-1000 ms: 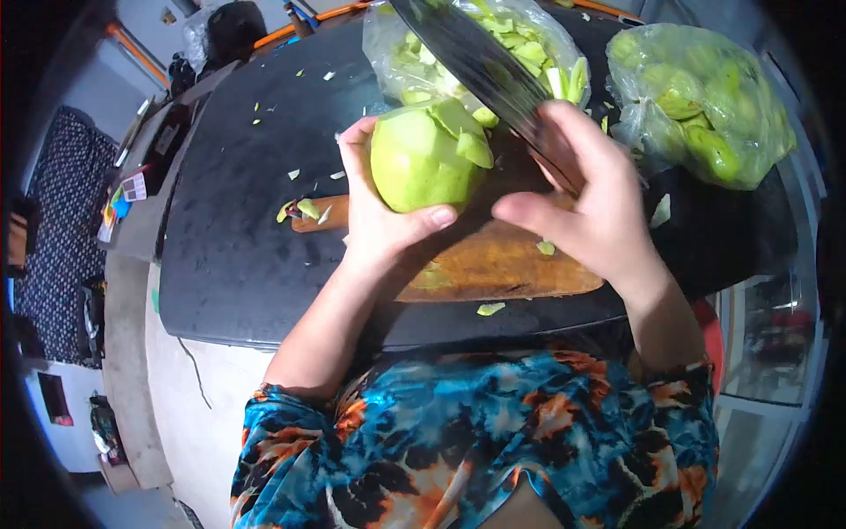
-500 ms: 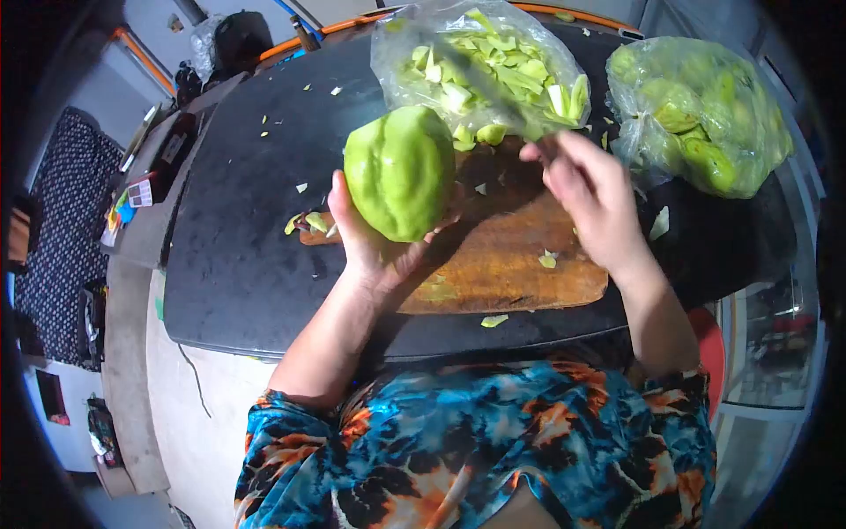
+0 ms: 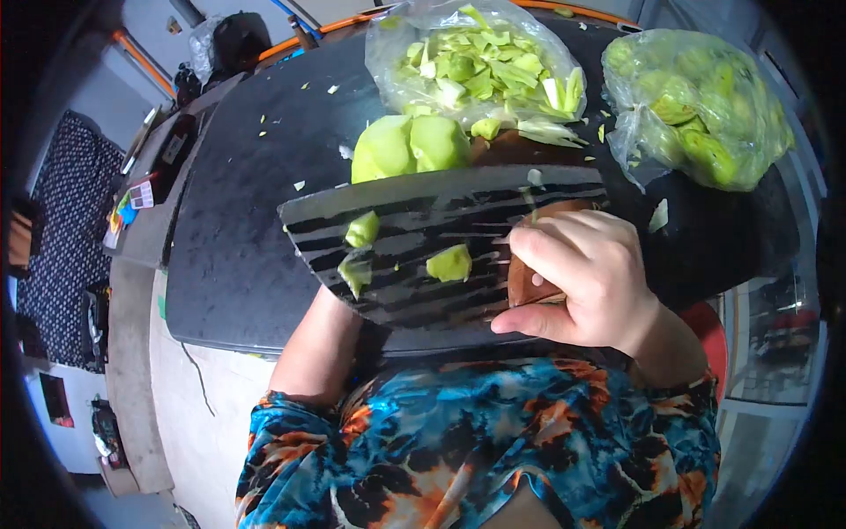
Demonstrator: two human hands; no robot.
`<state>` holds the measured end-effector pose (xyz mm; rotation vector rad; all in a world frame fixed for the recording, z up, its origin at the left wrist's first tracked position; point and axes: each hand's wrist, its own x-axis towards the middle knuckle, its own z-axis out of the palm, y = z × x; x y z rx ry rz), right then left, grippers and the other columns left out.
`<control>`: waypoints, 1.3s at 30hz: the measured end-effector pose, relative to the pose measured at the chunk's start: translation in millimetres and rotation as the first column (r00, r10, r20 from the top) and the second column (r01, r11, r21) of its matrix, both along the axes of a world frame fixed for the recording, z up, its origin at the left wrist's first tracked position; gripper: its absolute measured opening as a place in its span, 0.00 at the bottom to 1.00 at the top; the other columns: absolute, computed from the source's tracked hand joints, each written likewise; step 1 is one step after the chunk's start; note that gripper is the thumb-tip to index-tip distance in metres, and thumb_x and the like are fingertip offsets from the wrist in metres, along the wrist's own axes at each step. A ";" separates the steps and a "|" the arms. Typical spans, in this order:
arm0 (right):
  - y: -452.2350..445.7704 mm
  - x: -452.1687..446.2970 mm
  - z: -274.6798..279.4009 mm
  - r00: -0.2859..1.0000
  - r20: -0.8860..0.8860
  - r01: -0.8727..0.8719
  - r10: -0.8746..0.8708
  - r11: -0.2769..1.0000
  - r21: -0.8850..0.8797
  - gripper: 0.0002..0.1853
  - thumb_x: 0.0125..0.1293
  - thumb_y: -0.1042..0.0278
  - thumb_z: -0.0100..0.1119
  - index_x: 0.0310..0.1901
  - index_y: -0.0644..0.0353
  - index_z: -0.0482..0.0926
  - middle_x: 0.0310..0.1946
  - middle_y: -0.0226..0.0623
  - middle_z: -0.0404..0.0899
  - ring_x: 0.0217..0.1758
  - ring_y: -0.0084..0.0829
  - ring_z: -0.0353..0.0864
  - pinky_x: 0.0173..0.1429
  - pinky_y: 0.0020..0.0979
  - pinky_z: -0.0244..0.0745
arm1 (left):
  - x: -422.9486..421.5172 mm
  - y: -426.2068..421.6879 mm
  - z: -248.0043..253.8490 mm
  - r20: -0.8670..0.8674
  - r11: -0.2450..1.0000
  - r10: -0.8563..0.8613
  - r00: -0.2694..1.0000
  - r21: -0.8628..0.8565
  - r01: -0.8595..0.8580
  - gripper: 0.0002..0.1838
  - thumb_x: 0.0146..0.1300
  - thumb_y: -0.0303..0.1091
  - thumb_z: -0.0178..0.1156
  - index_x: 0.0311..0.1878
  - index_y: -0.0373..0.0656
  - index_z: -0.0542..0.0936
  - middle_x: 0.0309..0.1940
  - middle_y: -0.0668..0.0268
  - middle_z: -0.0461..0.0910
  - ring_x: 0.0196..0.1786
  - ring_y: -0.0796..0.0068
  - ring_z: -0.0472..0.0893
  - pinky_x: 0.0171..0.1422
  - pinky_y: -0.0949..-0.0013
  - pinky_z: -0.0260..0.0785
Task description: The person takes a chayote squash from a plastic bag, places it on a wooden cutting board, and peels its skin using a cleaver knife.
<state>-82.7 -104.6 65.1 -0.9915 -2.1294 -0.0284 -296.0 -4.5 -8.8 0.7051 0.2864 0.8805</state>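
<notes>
My right hand [image 3: 590,278] is closed around the handle of a wide cleaver [image 3: 405,212]. The dark blade lies broadside across the view, pointing left, with several green peel pieces [image 3: 449,263] stuck to it. Just above its upper edge shows a pale green peeled fruit [image 3: 410,145] with a groove down its middle. My left forearm reaches up behind the blade, which hides my left hand and its fingers, so its hold on the fruit cannot be seen. Behind the fruit, an open plastic bag [image 3: 388,66] holds green peelings.
A second clear bag [image 3: 740,97] of green fruits sits at the back right of the black table [image 3: 238,212]. The wooden board [image 3: 551,212] is mostly hidden by the cleaver and my right hand. Peel scraps lie scattered around.
The cleaver has swung down from the upper middle to lie across the view, in front of the fruit and my left hand. The fruit has turned and sits slightly higher than half a second ago.
</notes>
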 end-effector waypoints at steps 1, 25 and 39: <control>-1.9 1.7 2.4 1.000 0.005 0.007 -0.007 1.000 -0.005 0.23 0.53 0.41 0.66 0.29 0.55 0.73 0.19 0.30 0.72 0.22 0.34 0.77 0.28 0.33 0.71 | 0.6 -0.4 0.4 -0.021 0.999 0.000 1.000 0.038 0.001 0.49 0.47 0.70 0.54 0.66 0.44 0.61 0.58 0.58 0.69 0.58 0.60 0.73 0.61 0.55 0.68; 117.2 138.8 -42.7 0.767 0.068 0.622 -0.638 0.712 -0.327 0.29 0.69 0.41 0.48 0.30 0.63 0.80 0.22 0.44 0.78 0.29 0.43 0.79 0.38 0.37 0.72 | 8.8 -4.5 4.9 -0.199 0.749 0.353 0.914 0.645 -0.148 0.63 0.25 0.62 0.80 0.62 0.40 0.55 0.57 0.61 0.64 0.61 0.67 0.68 0.66 0.61 0.62; 37.1 0.0 -8.1 0.670 -0.728 -0.289 -0.148 0.851 -0.438 0.16 0.67 0.62 0.60 0.48 0.67 0.76 0.40 0.29 0.79 0.45 0.15 0.73 0.51 0.23 0.70 | 16.3 7.5 21.8 -0.345 0.819 0.308 0.887 0.571 -0.062 0.56 0.37 0.38 0.76 0.69 0.39 0.52 0.60 0.58 0.65 0.63 0.64 0.67 0.69 0.63 0.58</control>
